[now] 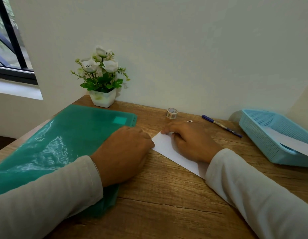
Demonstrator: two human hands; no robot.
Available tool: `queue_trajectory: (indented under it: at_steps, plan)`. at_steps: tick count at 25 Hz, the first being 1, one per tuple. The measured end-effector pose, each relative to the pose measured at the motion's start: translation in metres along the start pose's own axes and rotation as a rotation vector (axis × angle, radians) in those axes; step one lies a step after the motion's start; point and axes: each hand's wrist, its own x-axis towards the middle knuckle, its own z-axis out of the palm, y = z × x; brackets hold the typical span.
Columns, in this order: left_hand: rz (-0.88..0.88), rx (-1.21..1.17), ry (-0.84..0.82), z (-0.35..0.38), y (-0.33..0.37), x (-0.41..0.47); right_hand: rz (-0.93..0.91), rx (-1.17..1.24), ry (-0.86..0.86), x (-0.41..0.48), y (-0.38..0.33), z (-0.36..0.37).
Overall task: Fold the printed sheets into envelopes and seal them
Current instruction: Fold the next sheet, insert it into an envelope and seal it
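Note:
A white folded sheet [168,149] lies flat on the wooden desk [167,204], running from the middle toward the near right. My left hand [125,150] rests curled at its left edge, fingertips pressing the paper. My right hand [191,140] lies over the sheet's far end, fingers bent down on its top corner. A small roll of patterned tape [172,113] stands just beyond my right hand. Part of the sheet is hidden under my right hand and sleeve.
A green plastic folder [63,145] covers the desk's left side, under my left forearm. A blue pen [221,125] lies at the back right. A light blue mesh basket [263,135] holding white paper sits at the right. A white flower pot [103,99] stands against the wall.

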Motion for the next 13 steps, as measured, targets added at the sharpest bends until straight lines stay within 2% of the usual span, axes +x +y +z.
queue_trajectory:
  at_steps: [8, 13]
  plan:
    - [-0.019, -0.029, -0.041, 0.009, 0.003, 0.016, 0.031, 0.015, 0.009, -0.002, 0.008, 0.009]
    - [-0.032, -0.004, -0.012, -0.005, -0.001, 0.007, 0.009, -0.038, 0.009, -0.005, 0.001, 0.003]
